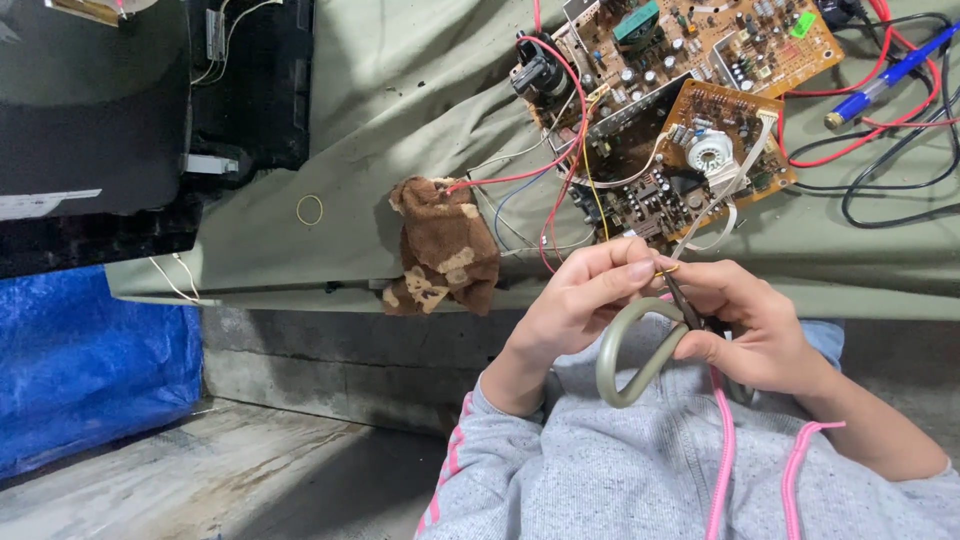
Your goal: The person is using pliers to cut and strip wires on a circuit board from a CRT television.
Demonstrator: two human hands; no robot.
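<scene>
My left hand point(585, 295) pinches a thin yellow wire point(664, 269) between thumb and fingertips. My right hand point(750, 325) grips a pair of scissors with grey-green loop handles point(640, 350); the dark blades reach up to the yellow wire right beside my left thumb. Both hands hover over my lap, just in front of the table edge. Beyond them lies a brown circuit board point(690, 90) with many components and red, white and yellow wires point(565, 160) running off it.
A brown patterned cloth point(440, 250) hangs over the edge of the green-covered table point(400, 120). A rubber band point(310, 209) lies left of it. A blue-handled tool point(885, 78) and black cables lie at the right. A blue tarp point(90, 360) sits below left.
</scene>
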